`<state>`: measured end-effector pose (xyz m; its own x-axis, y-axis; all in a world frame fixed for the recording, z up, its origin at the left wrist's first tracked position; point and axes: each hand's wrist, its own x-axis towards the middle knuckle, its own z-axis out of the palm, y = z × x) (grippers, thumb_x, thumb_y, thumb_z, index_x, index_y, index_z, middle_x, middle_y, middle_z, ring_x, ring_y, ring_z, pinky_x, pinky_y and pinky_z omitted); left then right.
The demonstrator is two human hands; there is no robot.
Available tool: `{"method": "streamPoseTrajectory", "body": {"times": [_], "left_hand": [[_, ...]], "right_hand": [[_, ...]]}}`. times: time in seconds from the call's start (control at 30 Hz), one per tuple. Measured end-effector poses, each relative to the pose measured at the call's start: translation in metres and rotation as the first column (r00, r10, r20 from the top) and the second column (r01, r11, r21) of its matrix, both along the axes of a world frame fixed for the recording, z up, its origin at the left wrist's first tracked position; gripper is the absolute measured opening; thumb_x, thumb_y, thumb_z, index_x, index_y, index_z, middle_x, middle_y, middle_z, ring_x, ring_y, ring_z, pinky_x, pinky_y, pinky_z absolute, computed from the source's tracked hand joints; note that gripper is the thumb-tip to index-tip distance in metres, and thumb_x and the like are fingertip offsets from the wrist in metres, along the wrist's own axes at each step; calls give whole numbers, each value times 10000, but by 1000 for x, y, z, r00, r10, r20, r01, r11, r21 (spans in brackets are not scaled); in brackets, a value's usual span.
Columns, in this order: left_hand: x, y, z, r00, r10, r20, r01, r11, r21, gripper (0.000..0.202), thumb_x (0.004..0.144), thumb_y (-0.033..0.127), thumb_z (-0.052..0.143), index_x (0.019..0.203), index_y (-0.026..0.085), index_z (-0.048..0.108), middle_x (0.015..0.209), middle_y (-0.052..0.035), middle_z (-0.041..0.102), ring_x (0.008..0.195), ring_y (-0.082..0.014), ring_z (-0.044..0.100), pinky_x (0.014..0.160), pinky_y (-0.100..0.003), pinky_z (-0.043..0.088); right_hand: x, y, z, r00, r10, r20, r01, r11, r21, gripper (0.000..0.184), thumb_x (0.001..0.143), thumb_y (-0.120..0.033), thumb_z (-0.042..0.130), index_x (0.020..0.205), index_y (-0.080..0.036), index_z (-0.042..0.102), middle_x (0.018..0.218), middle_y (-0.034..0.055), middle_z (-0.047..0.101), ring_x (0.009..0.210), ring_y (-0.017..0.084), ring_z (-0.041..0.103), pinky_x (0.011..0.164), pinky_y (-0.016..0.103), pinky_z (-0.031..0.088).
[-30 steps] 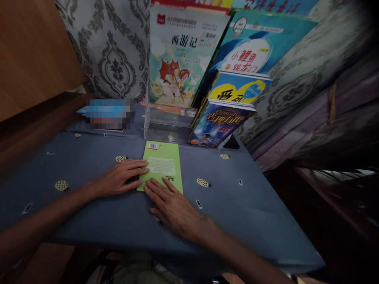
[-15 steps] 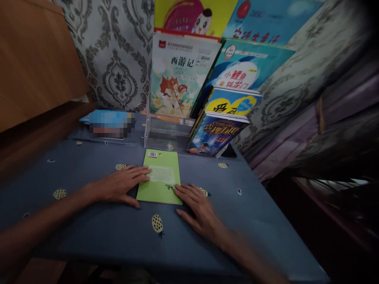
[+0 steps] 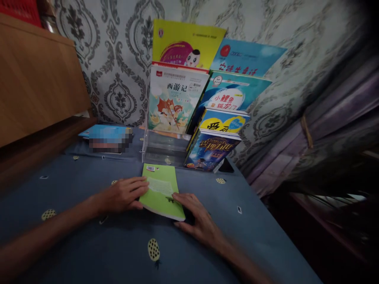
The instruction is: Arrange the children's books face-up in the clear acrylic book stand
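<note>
I list one green book point(image 3: 160, 188), barcode side up, near end raised off the blue tablecloth point(image 3: 118, 252), before a clear stand point(image 3: 156, 154). My left hand point(image 3: 124, 193): fingers gripping its left edge. My right hand point(image 3: 199, 216): fingers closed on its right edge.

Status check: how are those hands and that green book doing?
Left hand touching left edge of green book. Right hand touching right edge. Clear stand just beyond.
</note>
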<state>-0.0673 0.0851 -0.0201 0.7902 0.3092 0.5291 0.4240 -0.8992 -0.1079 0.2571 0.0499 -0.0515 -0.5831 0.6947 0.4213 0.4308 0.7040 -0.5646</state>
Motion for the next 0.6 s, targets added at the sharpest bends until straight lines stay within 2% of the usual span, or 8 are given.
{"method": "streamPoseTrajectory", "body": {"times": [0.07, 0.17, 0.3, 0.4, 0.53, 0.6], "left_hand": [[10, 9, 12, 988, 7, 153, -1, 999, -41, 520, 1055, 495, 274, 1081, 136, 648, 1008, -130, 730, 997, -225, 686, 870, -326, 548], [24, 24, 30, 932, 74, 354, -22, 989, -147, 524, 1068, 462, 241, 934, 162, 648, 837, -73, 696, 780, -178, 658, 742, -284, 513], [32, 38, 46, 861, 165, 480, -49, 968, -245, 619, 1058, 526, 179, 818, 175, 629, 741, -46, 653, 678, -166, 619, 646, -275, 456], [27, 45, 44, 847, 182, 500, -39, 958, -283, 678, 1025, 621, 155, 830, 171, 624, 755, -48, 655, 691, -173, 623, 670, -282, 462], [13, 49, 25, 848, 199, 491, -33, 945, -326, 681, 977, 710, 228, 976, 165, 636, 881, -71, 686, 805, -198, 645, 753, -299, 489], [10, 51, 16, 858, 242, 453, -62, 925, -376, 621, 986, 676, 284, 1003, 165, 637, 927, -80, 692, 855, -206, 651, 792, -308, 494]], "right_hand": [[-1, 9, 2, 998, -5, -68, 3, 1000, -26, 544, 915, -435, 667, 1426, -295, 544, 1359, 130, 632, 1268, 277, 576, 1047, 486, 489], [-4, 25, 8, 981, -71, -179, 59, 996, -72, 404, 952, -405, 604, 1342, -299, 623, 1322, 113, 659, 1242, 273, 602, 1052, 485, 486], [-15, 50, 11, 925, -175, -337, 139, 982, -126, 337, 961, -423, 557, 1224, -264, 696, 1223, 97, 710, 1149, 281, 654, 1009, 476, 517], [-26, 64, 8, 895, -240, -377, 183, 966, -182, 323, 954, -418, 562, 1165, -226, 711, 1146, 94, 730, 1081, 270, 674, 982, 462, 524], [-42, 74, 5, 864, -268, -426, 182, 955, -233, 332, 947, -455, 559, 1142, -226, 699, 1133, 73, 722, 1065, 248, 664, 979, 431, 512], [-48, 75, 6, 846, -282, -453, 190, 953, -237, 330, 954, -472, 537, 1118, -231, 692, 1077, 57, 718, 1030, 235, 657, 947, 402, 515]]}}
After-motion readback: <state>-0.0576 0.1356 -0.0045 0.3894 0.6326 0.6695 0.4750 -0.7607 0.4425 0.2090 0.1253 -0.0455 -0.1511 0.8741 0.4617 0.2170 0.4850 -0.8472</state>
